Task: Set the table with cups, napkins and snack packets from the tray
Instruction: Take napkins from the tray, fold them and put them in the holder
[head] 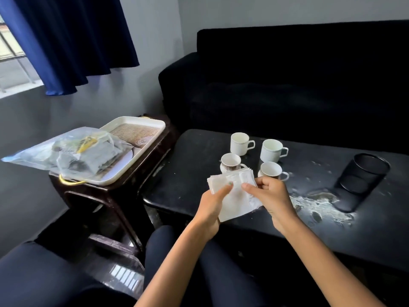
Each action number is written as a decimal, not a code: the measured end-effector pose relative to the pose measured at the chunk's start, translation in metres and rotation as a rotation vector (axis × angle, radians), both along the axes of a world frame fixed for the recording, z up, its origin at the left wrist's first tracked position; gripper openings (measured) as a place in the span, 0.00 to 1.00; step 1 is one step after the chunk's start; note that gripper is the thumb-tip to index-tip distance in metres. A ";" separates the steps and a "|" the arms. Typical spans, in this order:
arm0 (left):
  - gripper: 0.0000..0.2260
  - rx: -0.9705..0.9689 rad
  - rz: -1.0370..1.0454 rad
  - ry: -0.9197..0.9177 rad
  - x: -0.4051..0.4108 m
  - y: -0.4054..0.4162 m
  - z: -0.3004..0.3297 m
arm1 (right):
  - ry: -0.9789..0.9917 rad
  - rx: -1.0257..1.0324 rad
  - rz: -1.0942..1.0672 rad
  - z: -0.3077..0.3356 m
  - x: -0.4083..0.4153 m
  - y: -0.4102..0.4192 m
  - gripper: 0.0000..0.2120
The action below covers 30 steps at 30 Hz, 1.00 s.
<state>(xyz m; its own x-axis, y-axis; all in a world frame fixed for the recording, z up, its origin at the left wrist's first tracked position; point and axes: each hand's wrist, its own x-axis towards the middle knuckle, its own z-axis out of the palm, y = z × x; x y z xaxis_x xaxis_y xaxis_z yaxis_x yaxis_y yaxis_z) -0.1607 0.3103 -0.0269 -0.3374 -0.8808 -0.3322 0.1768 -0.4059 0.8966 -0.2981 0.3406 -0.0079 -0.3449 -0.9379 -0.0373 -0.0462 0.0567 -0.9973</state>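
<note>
Napkins (234,193), a thin white stack of them, sit between both hands just above the near edge of the dark desk (365,235). The left hand (210,209) grips the stack from below, thumb pressed on top; the right hand (271,196) pinches the right-hand edge with thumb and forefinger, seemingly trying to peel one sheet free. Just beyond the hands stand four cups (256,156), already on the desk, the nearest two almost touching the far edge of the stack.

Here is the danger: the sheets are thin and cling together, so the pinch could easily lift two or three at once, or tear a corner. A sharp tug could also swing the right hand forward into the closest cup (273,171) and knock it over.

Right of the right hand lies a pale, powdery or wet-looking smear (321,207) on the desk, beside a black mesh holder (363,180). Any napkin laid there will likely get soiled.

Well to the left of the left hand, the tray (141,149) rests on a small side table, with the clear plastic bag of snack packets (73,151) hanging partly over its edge; a careless reach might drag it off.
</note>
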 end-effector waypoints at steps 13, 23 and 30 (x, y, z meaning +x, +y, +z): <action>0.06 0.012 -0.009 0.029 -0.015 -0.002 -0.018 | -0.346 0.218 0.080 -0.011 -0.017 0.007 0.15; 0.06 0.005 -0.004 -0.011 -0.025 0.000 -0.021 | -0.349 0.156 0.042 -0.016 -0.017 0.011 0.11; 0.08 0.072 0.006 0.037 -0.026 -0.001 -0.022 | -0.250 0.125 -0.052 -0.020 -0.026 0.010 0.06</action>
